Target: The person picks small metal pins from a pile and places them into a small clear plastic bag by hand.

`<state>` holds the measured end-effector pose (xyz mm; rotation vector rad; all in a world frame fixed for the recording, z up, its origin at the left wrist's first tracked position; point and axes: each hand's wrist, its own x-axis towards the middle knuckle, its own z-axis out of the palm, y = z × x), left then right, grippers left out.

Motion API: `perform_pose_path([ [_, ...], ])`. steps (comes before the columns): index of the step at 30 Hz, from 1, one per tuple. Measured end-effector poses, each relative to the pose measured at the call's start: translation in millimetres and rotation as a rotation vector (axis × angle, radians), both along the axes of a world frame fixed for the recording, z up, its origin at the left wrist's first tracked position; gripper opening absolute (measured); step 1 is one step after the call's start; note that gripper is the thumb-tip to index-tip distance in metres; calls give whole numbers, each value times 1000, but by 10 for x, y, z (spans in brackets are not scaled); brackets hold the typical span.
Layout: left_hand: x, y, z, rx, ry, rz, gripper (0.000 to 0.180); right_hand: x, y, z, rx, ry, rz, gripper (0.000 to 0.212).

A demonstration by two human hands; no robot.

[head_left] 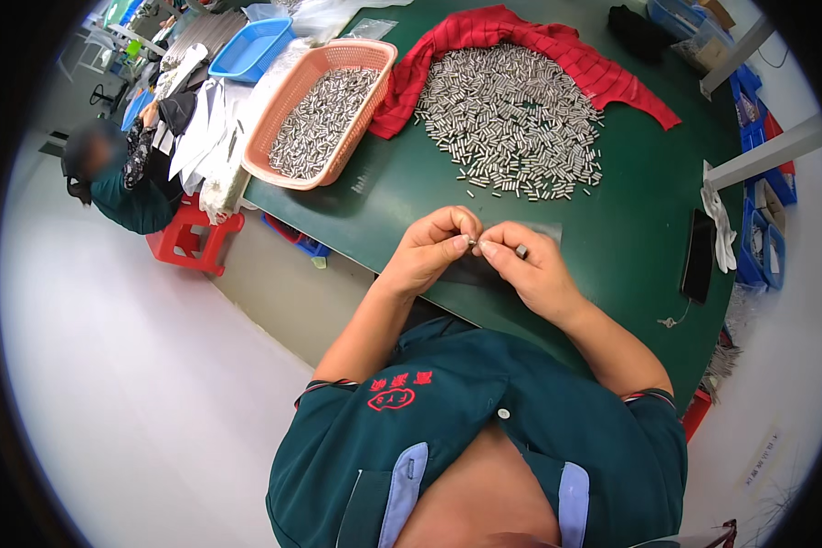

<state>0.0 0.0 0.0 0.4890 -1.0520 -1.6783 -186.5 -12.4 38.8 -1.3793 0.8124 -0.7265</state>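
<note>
Near the front edge of the green table, my two hands meet fingertip to fingertip. My left hand is closed in a pinch on a small shiny metal pin. Against it, the closed fingers of my right hand hold a short metal rod, whose dark squarish end sticks out between the fingers; the rest of it is hidden. A large heap of short metal pins lies beyond my hands, partly on a red striped cloth. To its left, a pink plastic basket holds many more pins.
A clear plastic bag lies beside my right hand. At the table's right edge are a black phone, a small key and a white glove. Another person works at the far left, by a red stool and blue tray.
</note>
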Motion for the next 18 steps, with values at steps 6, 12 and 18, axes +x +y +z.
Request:
perform_pose_path([
  [6, 81, 62, 48, -12, -119, 37, 10, 108, 52, -23, -171, 17, -57, 16],
  [12, 61, 87, 70, -50, -245, 94, 12, 85, 57, -10, -268, 76, -75, 12],
  [18, 60, 113, 79, -65, -305, 116, 8, 84, 55, -21, -338, 121, -85, 9],
])
